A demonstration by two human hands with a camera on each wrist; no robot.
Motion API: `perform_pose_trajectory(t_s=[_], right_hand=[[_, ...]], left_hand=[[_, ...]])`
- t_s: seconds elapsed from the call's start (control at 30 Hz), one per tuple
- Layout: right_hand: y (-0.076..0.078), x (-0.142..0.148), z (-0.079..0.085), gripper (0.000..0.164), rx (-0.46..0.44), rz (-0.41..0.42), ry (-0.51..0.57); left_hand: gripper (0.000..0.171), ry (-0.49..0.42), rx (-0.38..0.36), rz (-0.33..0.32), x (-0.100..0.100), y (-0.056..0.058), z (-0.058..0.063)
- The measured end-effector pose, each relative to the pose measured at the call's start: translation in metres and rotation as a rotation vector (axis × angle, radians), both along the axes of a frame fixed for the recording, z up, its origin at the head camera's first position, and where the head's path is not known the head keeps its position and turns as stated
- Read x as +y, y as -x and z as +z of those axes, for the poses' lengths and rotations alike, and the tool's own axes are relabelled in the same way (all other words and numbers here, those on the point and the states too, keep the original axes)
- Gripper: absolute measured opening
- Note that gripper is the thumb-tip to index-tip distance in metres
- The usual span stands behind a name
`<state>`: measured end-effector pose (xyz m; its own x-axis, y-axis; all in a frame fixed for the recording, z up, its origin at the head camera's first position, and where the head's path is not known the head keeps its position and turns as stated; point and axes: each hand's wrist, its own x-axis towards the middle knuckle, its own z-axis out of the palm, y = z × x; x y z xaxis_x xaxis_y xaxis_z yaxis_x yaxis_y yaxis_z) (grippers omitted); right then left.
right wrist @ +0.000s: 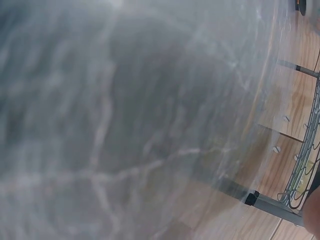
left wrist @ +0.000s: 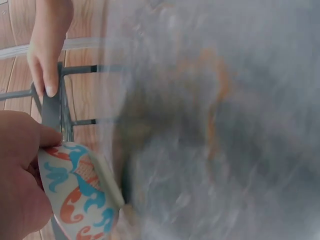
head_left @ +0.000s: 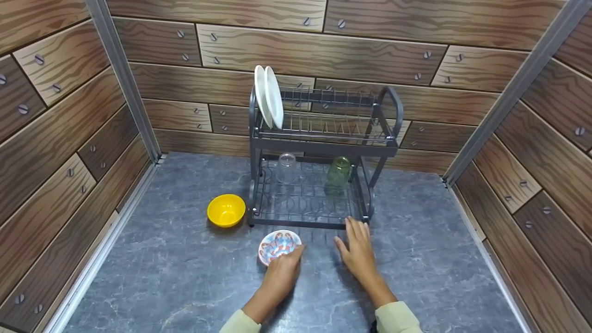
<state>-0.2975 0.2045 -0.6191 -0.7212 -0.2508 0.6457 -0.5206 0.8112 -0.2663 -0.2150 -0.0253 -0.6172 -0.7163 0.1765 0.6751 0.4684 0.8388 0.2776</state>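
A small patterned bowl (head_left: 279,245), white with blue and orange-red motifs, is in front of the dish rack. My left hand (head_left: 283,273) grips its near right rim; in the left wrist view the bowl (left wrist: 80,195) shows its painted outer side beside the curled fingers. To the right, my right hand (head_left: 358,249) reaches to the front bar of the rack's lower tier (head_left: 296,224), fingers extended and thumb apart, fingertips at the bar near its right end. In the right wrist view only a sliver of that hand (right wrist: 313,212) appears at the edge.
A yellow bowl (head_left: 226,211) stands left of the black two-tier dish rack (head_left: 323,149). Two white plates (head_left: 274,98) stand upright at the upper tier's left. Below are a clear glass (head_left: 287,167) and a green glass (head_left: 339,172). Wood-patterned walls (head_left: 527,152) enclose the grey marbled surface (head_left: 185,273).
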Motion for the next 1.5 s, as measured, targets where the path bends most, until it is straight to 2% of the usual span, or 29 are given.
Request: perform_pose_trajectory(t_s=[0.17, 0.4, 0.67, 0.87, 1.07, 1.2, 1.37, 1.5], right_hand=[[0.001, 0.000, 0.000, 0.061, 0.014, 0.005, -0.003], [-0.001, 0.000, 0.001, 0.061, -0.029, 0.014, 0.016], [-0.001, 0.001, 0.001, 0.060, -0.028, 0.011, 0.019], [0.000, 0.001, 0.000, 0.060, -0.026, 0.022, 0.010], [0.000, 0.004, -0.002, 0.060, -0.022, 0.030, -0.009], [-0.002, 0.007, -0.001, 0.059, -0.032, 0.031, -0.034], [-0.003, 0.009, 0.000, 0.059, -0.023, 0.019, -0.094], [-0.002, 0.010, -0.003, 0.062, 0.012, 0.018, -0.124]], left_hand=[[0.023, -0.050, -0.073, -0.058, -0.009, 0.005, 0.011], [0.016, -0.083, -0.155, -0.077, -0.019, 0.010, 0.020], [0.034, -0.103, -0.242, -0.134, -0.030, 0.014, 0.021], [0.034, -0.112, -0.280, -0.114, -0.033, 0.012, 0.027], [0.031, -0.167, -0.332, -0.101, -0.031, 0.012, 0.047], [0.032, -0.258, -0.368, -0.104, -0.028, 0.013, 0.064], [0.032, -0.383, -0.367, -0.143, -0.025, 0.018, 0.082], [0.032, -0.479, -0.432, -0.169, -0.021, 0.025, 0.097]])
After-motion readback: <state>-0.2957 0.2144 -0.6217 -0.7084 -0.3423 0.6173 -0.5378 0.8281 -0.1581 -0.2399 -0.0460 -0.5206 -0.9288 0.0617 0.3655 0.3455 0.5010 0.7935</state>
